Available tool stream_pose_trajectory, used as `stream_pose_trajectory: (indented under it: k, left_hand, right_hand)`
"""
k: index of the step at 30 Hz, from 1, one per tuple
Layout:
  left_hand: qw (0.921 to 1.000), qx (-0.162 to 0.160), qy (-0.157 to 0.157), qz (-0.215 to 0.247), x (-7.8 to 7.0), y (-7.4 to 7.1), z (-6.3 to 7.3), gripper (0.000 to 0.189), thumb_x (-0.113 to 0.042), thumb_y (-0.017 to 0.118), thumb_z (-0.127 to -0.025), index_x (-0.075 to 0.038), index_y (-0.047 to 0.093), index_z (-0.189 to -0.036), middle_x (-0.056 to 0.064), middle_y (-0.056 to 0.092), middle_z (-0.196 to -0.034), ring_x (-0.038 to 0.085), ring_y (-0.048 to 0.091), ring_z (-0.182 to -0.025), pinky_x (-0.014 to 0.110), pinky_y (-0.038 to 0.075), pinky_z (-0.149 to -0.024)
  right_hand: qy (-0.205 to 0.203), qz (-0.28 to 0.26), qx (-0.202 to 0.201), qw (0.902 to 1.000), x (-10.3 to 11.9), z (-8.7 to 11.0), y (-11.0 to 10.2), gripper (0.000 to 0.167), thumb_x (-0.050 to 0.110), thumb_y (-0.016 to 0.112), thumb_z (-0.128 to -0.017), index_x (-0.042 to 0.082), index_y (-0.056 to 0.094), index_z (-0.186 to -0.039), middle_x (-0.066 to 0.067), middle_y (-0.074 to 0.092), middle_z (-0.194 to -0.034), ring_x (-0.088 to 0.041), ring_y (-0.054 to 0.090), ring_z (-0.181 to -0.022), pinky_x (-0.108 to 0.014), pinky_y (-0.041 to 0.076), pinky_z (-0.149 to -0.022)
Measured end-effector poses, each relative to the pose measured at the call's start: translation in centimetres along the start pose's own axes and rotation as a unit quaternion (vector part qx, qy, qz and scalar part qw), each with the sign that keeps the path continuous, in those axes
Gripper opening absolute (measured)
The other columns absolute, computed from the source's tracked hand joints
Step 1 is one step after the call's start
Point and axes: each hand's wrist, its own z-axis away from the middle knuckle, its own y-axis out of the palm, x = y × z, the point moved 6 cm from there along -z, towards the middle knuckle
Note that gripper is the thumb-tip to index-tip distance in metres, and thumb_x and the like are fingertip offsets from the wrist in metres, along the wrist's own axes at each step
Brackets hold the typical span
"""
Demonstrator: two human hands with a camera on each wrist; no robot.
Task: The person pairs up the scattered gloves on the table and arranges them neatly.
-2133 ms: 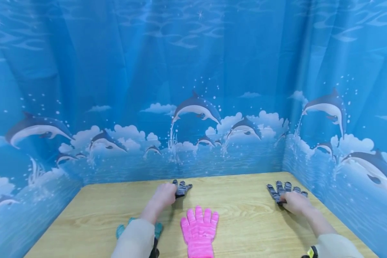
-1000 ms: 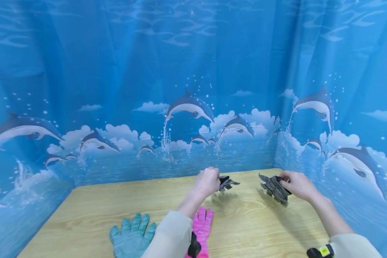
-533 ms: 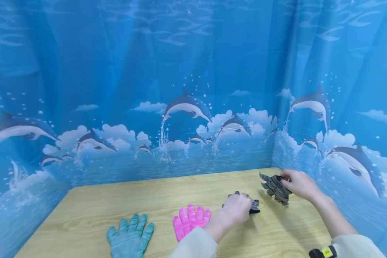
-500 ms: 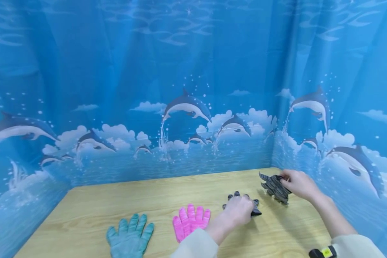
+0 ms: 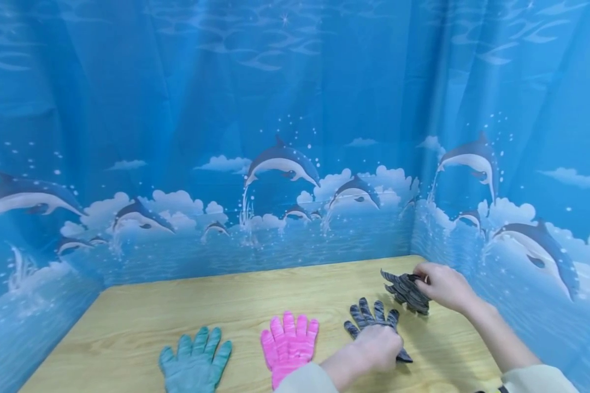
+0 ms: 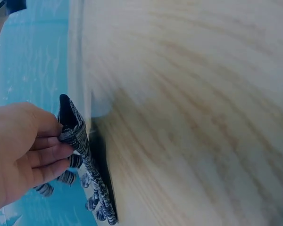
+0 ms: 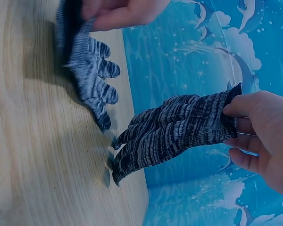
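Note:
My left hand [image 5: 376, 346] pinches the cuff of a grey-and-black knit glove [image 5: 369, 314]. Its fingers fan out toward the back of the table; in the left wrist view the cuff of this glove [image 6: 75, 132] is raised. To the right, my right hand [image 5: 444, 284] holds a second grey-and-black glove [image 5: 405, 293] by its dark-edged cuff. In the right wrist view, that second glove [image 7: 174, 127] slants down, fingertips at the tabletop. A pink glove [image 5: 289, 346] lies flat left of my left hand, partly covered by my sleeve.
A teal glove [image 5: 195, 360] lies flat farther left, its lower part cut off by the frame edge. The wooden table [image 5: 201, 300] is backed on its far and right sides by a blue dolphin-print curtain [image 5: 226, 136].
My left hand has carried its grey glove from the back of the table rightward and nearer, beside the pink glove. My right hand has lifted the other grey glove's cuff and shifted slightly left.

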Motion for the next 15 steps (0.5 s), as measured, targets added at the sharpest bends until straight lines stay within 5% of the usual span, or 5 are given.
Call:
stream_pose_trajectory:
  k: [4, 10, 15]
  left_hand:
    - [0.9996, 0.017, 0.018, 0.012, -0.7, 0.3, 0.1, 0.017, -0.025, 0.073, -0.069, -0.026, 0.057, -0.063, -0.015, 0.057, -0.069, 0.0, 0.053, -0.064, 0.019, 0.044, -0.053]
    - [0.9956, 0.071, 0.028, 0.053, -0.2, 0.8, 0.8, 0.029, -0.029, 0.066, -0.081, -0.023, 0.049, -0.059, -0.014, 0.043, -0.059, 0.001, 0.04, -0.054, 0.019, 0.037, -0.049]
    - [0.9902, 0.102, 0.095, 0.015, -0.2, 0.8, 3.0, 0.027, -0.04, 0.063, -0.083, -0.026, 0.053, -0.062, -0.017, 0.046, -0.064, 0.0, 0.04, -0.056, 0.019, 0.034, -0.048]
  right_hand:
    - [-0.009, 0.002, -0.008, 0.9999, 0.3, -0.1, 0.1, 0.011, 0.006, 0.063, -0.081, 0.009, 0.065, -0.091, 0.005, 0.06, -0.076, -0.009, 0.053, -0.064, -0.031, 0.045, -0.055]
    - [-0.047, 0.031, -0.049, 0.9972, 1.4, -0.1, -0.1, 0.012, 0.005, 0.065, -0.078, 0.01, 0.065, -0.089, 0.001, 0.063, -0.08, -0.015, 0.058, -0.066, -0.035, 0.049, -0.056]
    - [-0.098, 0.066, -0.118, 0.986, 2.3, 0.3, -0.1, 0.017, 0.003, 0.069, -0.074, 0.012, 0.065, -0.087, 0.0, 0.064, -0.08, -0.016, 0.06, -0.065, -0.033, 0.048, -0.053]
